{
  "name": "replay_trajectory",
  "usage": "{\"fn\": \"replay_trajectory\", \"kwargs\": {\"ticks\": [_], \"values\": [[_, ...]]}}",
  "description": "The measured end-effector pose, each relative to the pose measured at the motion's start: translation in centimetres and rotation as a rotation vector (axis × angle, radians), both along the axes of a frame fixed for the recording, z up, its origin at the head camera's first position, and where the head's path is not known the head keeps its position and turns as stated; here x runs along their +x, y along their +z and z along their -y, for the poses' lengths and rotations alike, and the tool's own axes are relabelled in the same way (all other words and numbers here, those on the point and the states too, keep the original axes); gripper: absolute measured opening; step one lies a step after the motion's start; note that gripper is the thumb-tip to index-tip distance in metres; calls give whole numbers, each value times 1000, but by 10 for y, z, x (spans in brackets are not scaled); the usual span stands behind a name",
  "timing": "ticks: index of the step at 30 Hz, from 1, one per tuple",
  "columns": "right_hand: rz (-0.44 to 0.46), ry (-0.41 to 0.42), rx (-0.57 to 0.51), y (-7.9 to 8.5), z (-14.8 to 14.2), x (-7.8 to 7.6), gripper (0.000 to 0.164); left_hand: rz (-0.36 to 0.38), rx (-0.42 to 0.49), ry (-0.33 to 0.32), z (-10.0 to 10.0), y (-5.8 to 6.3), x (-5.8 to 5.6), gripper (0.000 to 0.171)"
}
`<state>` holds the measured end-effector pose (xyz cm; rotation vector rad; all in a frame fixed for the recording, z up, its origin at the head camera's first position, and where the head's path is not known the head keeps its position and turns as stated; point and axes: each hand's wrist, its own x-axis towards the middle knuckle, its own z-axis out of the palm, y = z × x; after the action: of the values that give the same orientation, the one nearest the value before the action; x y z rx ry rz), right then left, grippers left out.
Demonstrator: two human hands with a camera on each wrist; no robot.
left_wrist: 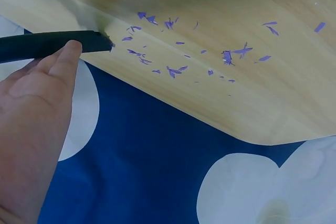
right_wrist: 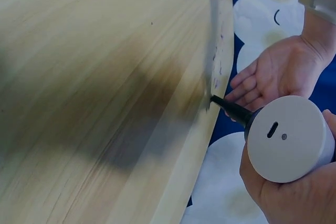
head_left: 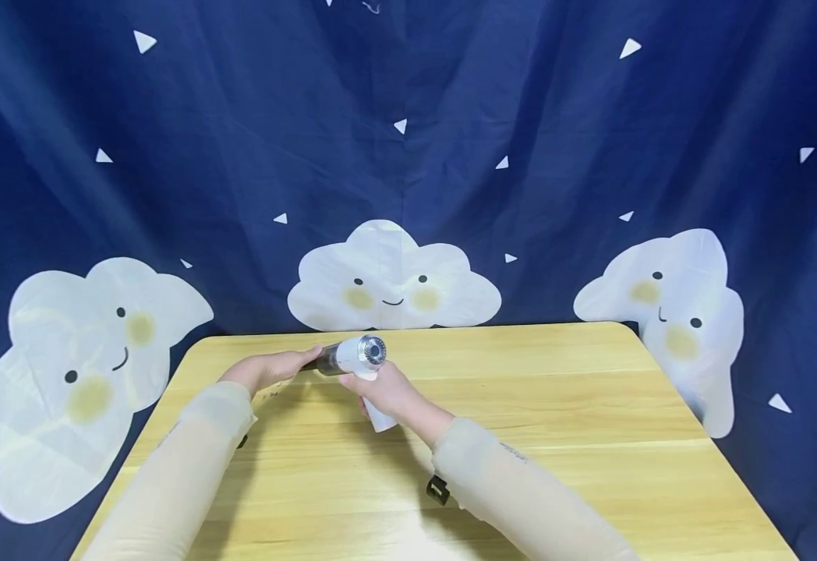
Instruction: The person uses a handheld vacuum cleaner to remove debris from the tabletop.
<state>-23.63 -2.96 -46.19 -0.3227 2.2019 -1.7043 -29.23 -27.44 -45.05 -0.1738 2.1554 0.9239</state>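
Note:
A white handheld vacuum cleaner [head_left: 352,356], with a dark front section and a silver vent at the rear, is held above the far left of the table. My right hand [head_left: 392,391] grips its white handle, which slants down below the body. At the front end my left hand [head_left: 271,368] is beside the black nozzle [left_wrist: 55,44], its straight fingertips touching it. Purple paper scraps [left_wrist: 173,72] lie scattered on the wood, some right by the nozzle tip. From the right wrist, the round white handle base [right_wrist: 286,140] fills the lower right.
The light wooden table [head_left: 556,436] has rounded far corners. Behind it hangs a dark blue curtain [head_left: 240,156] with white clouds and small triangles. Shadows of both arms fall across the wood.

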Motion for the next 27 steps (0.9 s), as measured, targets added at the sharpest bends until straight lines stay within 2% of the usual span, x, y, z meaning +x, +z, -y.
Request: {"fn": "replay_trajectory", "kwargs": {"ticks": [5,12,16,20,27], "values": [[42,-16,-41,-4,1,0,33,2,-13,-4,1,2,0,115],[68,-18,-65,-7,3,1,41,19,-22,-20,4,6,1,122],[74,-1,-62,-5,5,2,42,11,-2,-60,6,8,3,115],[88,10,-58,-4,5,4,40,9,-2,-73,7,10,6,110],[87,30,-61,-1,6,9,36,31,-17,-56,12,14,12,105]]}}
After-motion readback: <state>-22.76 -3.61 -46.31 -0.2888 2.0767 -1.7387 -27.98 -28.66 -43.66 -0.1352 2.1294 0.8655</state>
